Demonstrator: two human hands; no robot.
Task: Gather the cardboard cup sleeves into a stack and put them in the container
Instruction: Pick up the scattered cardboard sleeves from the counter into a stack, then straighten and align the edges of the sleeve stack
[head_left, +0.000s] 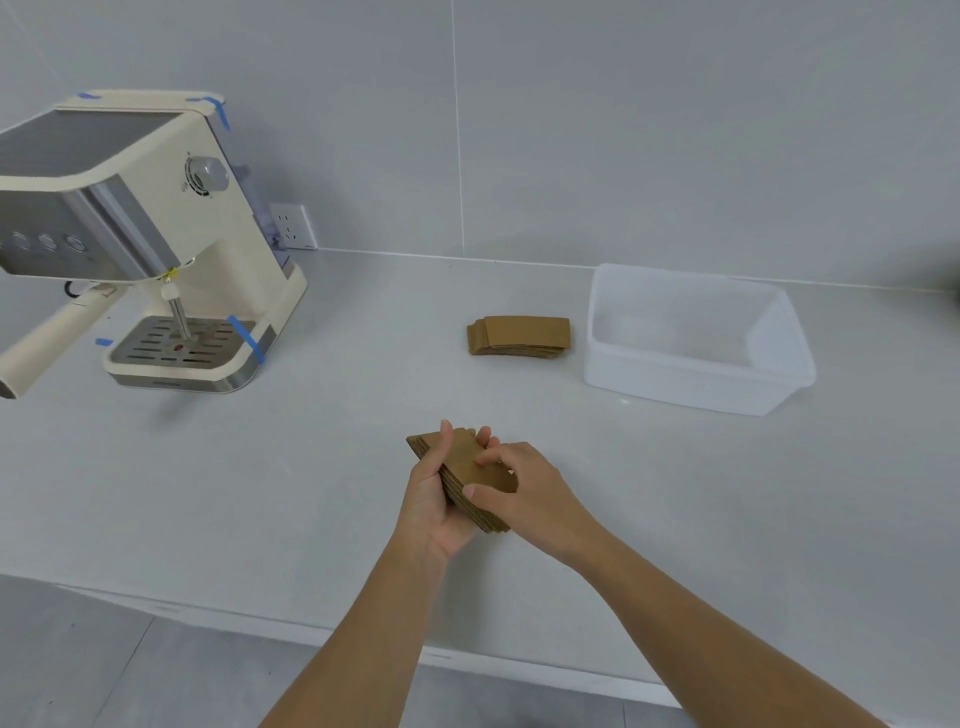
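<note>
A stack of brown cardboard cup sleeves (465, 460) is held above the counter near its front middle. My left hand (428, 496) cups the stack from below and the left, thumb up along its edge. My right hand (524, 491) grips the stack's right end, fingers on top. A second stack of sleeves (519, 335) lies flat on the counter farther back, just left of a translucent white plastic container (696, 384). The container stands open at the right and looks empty.
A cream espresso machine (156, 244) with blue tape strips stands at the back left, its handle sticking out toward the left edge. A wall socket (293, 226) sits behind it. The grey counter's front edge (311, 631) runs below my forearms.
</note>
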